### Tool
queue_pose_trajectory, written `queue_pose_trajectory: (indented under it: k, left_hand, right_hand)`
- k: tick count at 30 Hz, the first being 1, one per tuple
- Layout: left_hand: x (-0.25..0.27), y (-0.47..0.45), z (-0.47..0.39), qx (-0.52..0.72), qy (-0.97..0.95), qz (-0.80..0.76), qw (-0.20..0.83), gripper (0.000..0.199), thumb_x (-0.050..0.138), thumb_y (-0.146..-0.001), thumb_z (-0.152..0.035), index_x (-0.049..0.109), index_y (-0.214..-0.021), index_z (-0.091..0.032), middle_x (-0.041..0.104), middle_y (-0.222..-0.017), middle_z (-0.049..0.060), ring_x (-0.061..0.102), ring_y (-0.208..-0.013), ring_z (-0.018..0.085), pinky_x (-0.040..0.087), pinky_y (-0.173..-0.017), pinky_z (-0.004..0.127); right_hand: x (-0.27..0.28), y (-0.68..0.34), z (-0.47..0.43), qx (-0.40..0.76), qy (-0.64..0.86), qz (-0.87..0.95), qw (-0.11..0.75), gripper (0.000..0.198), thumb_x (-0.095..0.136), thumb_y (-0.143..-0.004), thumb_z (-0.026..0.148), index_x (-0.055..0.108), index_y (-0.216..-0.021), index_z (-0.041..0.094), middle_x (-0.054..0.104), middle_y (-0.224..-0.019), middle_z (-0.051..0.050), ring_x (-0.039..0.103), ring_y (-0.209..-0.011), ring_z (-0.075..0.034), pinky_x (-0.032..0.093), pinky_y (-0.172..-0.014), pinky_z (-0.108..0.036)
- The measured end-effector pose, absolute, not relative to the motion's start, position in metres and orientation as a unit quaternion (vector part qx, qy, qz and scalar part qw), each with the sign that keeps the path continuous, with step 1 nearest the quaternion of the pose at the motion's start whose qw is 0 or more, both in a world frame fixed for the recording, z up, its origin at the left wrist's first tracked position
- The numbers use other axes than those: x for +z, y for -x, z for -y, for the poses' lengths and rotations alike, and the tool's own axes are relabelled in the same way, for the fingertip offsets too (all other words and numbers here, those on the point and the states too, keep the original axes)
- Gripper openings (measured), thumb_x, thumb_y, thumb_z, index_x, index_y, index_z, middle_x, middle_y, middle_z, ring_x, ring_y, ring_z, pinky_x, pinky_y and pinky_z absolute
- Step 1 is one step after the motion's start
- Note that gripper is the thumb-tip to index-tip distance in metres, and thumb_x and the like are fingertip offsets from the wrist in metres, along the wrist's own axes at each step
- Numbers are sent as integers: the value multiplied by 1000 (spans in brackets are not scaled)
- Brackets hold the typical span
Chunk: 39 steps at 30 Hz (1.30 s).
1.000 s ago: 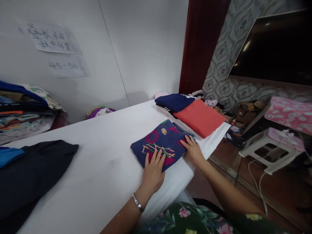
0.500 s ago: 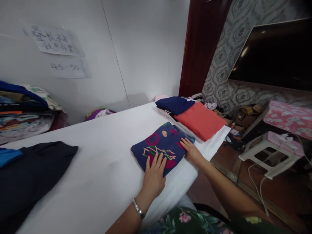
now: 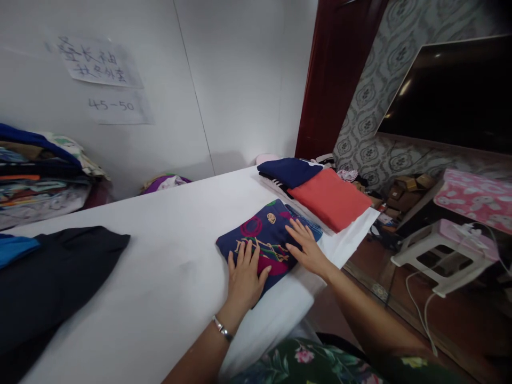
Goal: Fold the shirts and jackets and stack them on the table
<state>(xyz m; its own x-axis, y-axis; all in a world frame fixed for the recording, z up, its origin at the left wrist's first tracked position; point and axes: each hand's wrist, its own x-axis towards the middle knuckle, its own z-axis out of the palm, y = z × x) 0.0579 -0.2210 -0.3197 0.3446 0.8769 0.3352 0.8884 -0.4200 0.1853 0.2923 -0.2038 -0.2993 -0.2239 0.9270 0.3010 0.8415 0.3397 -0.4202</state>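
A folded navy garment (image 3: 264, 229) with a magenta, green and cream pattern lies near the front edge of the white-covered table (image 3: 168, 277). My left hand (image 3: 247, 274) rests on its near left part, fingers spread and thumb apart. On its right part lies my right hand (image 3: 306, 248), fingers stretched out and also apart. A blue denim-like edge (image 3: 316, 226) shows from under the garment's right side. Just beyond, at the table's far right end, an orange-red folded garment (image 3: 330, 200) and a navy folded garment (image 3: 290, 170) top a stack of clothes.
At the left lie a black garment (image 3: 64, 272) and a bright blue one (image 3: 16, 249). A tall clothes pile (image 3: 40, 176) stands beyond the table's left edge. To the right are a plastic stool (image 3: 444, 250), a cable and cardboard boxes (image 3: 408, 189) on the floor.
My left hand has slid slightly left and its thumb has spread out. My right hand has moved left, further onto the garment, with its fingers more spread. The view has shifted slightly.
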Motion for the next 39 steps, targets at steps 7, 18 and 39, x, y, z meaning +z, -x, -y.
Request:
queue_pose_trajectory:
  k: [7,18,39]
  left_hand:
    - [-326,-57,222,-180,822,540,21,57,44,-92,-42,44,-144,-19,36,-156,11,27,-145,31,19,-117,59]
    - [-323,-53,218,-220,818,531,-15,54,45,-93,-42,46,-143,-21,42,-152,12,32,-143,29,23,-116,58]
    - [-335,-38,196,-287,748,593,-80,55,43,-93,-47,51,-137,-15,45,-149,15,35,-142,31,28,-115,56]
  right_hand:
    - [-308,-270,151,102,624,770,88,64,41,-95,57,35,-150,25,26,-159,-10,17,-149,-29,12,-117,-59]
    - [-290,-259,136,124,618,769,106,63,34,-96,62,33,-151,31,21,-162,-9,11,-150,-29,8,-117,-58]
    - [-297,-255,75,199,616,759,63,63,34,-98,57,34,-151,24,24,-161,-8,15,-149,-26,10,-118,-52]
